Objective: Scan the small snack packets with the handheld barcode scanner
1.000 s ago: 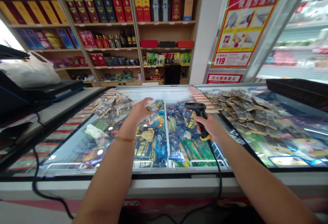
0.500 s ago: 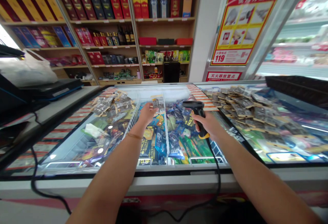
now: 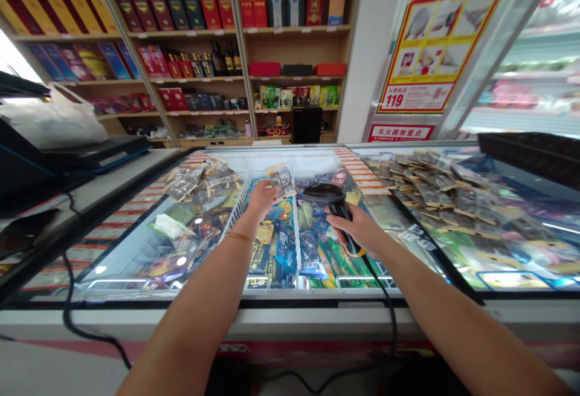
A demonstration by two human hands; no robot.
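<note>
My left hand [image 3: 263, 198] is closed on the edge of a small clear packet [image 3: 281, 180] with a tan top strip, held above the chest freezer's glass lid. My right hand [image 3: 357, 230] is wrapped round the handle of a black barcode scanner [image 3: 325, 192], whose head points left towards the packet, a short gap apart. From the scanner's base a black cable [image 3: 385, 290] runs down over the freezer's front edge. Similar packets lie in a smaller pile [image 3: 217, 178] to the left of my hands and a larger pile [image 3: 453, 193] to the right.
Under the glass, the freezer [image 3: 290, 318] holds colourful bagged goods. A black tray [image 3: 530, 154] stands at the right. On the left counter, a white plastic bag [image 3: 57, 121] rests on a dark device. Shelves [image 3: 190, 33] of boxes and bottles line the back wall.
The scanner has moved left, closer to the packet, and its head has turned. The packet is tilted more towards the scanner. My left hand keeps its hold.
</note>
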